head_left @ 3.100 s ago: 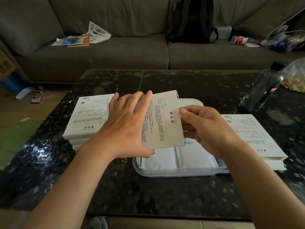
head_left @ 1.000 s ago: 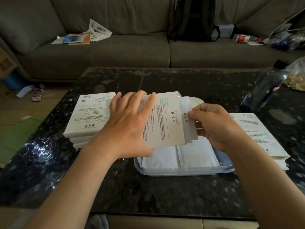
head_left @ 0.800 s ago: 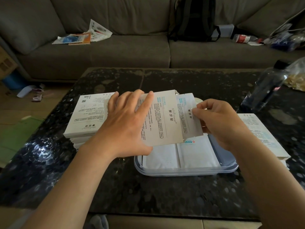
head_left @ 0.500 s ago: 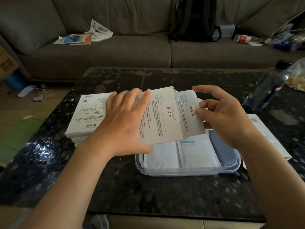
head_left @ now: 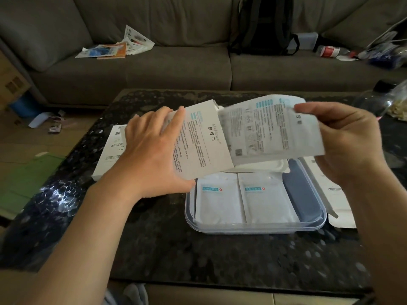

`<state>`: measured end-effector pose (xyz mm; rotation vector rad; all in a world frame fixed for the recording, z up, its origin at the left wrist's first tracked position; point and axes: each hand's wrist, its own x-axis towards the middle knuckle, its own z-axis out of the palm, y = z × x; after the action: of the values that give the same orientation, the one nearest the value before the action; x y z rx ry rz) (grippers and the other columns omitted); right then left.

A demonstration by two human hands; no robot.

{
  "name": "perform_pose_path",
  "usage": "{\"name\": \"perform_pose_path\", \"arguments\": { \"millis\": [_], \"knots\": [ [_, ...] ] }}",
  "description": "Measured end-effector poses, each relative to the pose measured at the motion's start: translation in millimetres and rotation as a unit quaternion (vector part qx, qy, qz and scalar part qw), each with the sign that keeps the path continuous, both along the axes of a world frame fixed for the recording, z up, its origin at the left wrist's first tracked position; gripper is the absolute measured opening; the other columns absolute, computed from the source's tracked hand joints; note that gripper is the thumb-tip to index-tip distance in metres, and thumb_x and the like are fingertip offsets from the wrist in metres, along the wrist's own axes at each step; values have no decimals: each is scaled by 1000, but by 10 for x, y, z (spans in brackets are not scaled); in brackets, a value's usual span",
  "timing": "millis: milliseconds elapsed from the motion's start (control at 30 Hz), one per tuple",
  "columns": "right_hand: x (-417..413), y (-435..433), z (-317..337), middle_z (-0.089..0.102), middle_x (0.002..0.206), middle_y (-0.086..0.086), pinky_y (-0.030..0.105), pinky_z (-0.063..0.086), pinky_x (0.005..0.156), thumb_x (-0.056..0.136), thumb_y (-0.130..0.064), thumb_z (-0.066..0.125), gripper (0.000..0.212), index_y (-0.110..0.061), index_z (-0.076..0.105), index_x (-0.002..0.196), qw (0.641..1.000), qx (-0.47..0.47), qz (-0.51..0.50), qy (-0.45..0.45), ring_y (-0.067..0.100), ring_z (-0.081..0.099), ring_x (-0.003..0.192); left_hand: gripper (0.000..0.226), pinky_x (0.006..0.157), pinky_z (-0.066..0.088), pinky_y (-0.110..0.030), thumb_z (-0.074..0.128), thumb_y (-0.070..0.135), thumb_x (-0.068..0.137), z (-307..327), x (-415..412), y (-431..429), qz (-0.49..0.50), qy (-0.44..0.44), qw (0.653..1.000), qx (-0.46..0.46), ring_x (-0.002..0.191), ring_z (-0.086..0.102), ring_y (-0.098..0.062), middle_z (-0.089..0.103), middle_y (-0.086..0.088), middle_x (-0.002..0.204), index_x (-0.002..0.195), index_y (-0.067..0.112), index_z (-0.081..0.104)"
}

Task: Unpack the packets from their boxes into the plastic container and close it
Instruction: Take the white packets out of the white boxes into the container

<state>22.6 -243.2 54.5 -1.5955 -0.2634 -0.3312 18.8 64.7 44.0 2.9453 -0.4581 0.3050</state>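
Above the plastic container on the surface, the left hand clamps its fingers on the box. The right hand pinches the packet, which is nearly out. Best to pull it straight along the opening, with the box held steady.

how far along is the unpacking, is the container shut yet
Done: two packets lie side by side in the plastic container. In hand: the right hand pinches a third packet, mostly out of the box the left hand holds. Left: the stacked boxes behind the left hand, and the container has no lid on.
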Motion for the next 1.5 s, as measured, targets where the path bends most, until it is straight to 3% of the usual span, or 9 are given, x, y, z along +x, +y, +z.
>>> {"name": "perform_pose_path", "arguments": {
  "millis": [133,233,433,533,733,900,1000,1133,1500],
  "knots": [
    [19,-80,47,65,120,-1,49,54,99,74,-47,84,14,-39,74,81,995,3,-76,-57,30,61,122,138,121,9,-52,46,90,41,-2,4,37,17,-7,1000,-3,143,16,-26,17,1,154,156,25,4],
    [25,-69,58,67,111,0,54,59,85,82,-32,79,11,-38,70,78,994,-23,-106,-31,31,65,109,137,121,9,-52,48,88,42,-7,12,54,20,-8,1000,-6,144,16,-26,18,0,154,156,25,3],
    [41,132,-119,67,88,-4,17,55,59,91,-15,71,13,-25,66,85,975,-198,-87,59,6,68,72,138,121,9,-51,64,79,45,-8,29,92,43,-15,999,-16,144,14,-25,18,-1,155,156,23,4],
    [76,289,-282,69,88,1,14,53,52,92,-18,72,4,-17,68,92,966,-196,-73,154,7,70,72,138,120,10,-51,66,77,46,0,33,134,54,-20,998,-13,143,14,-25,19,-2,154,157,22,5],
    [126,613,-598,65,110,3,33,61,80,91,-16,73,22,-20,62,109,928,-231,-22,291,21,67,100,139,121,9,-52,68,75,45,4,18,170,61,-14,998,-18,143,12,-23,16,0,154,156,23,2],
    [57,644,-651,45,143,2,38,49,102,89,-33,76,60,-31,45,139,783,-599,-10,167,23,52,123,138,121,9,-49,68,75,46,1,24,189,58,-16,998,-25,144,13,-23,18,0,154,156,23,3],
    [27,543,-681,36,153,-7,38,37,114,85,-41,78,65,-39,46,142,754,-623,106,178,18,40,137,137,120,9,-47,67,75,46,5,25,181,52,-18,998,-32,143,13,-23,18,0,154,156,24,3],
    [23,480,-797,-6,167,-20,41,10,125,91,-49,69,82,-56,15,153,682,-653,245,220,14,-2,156,137,120,8,-46,66,75,46,4,17,180,46,-17,998,-43,143,12,-22,18,1,154,156,23,4],
    [96,646,-933,-8,169,-15,39,13,125,94,-54,60,87,-54,-3,154,665,-684,272,125,14,-3,156,139,120,8,-47,62,80,44,-32,16,137,36,-6,999,-36,143,14,-23,19,1,153,157,22,4]
  ]
}}
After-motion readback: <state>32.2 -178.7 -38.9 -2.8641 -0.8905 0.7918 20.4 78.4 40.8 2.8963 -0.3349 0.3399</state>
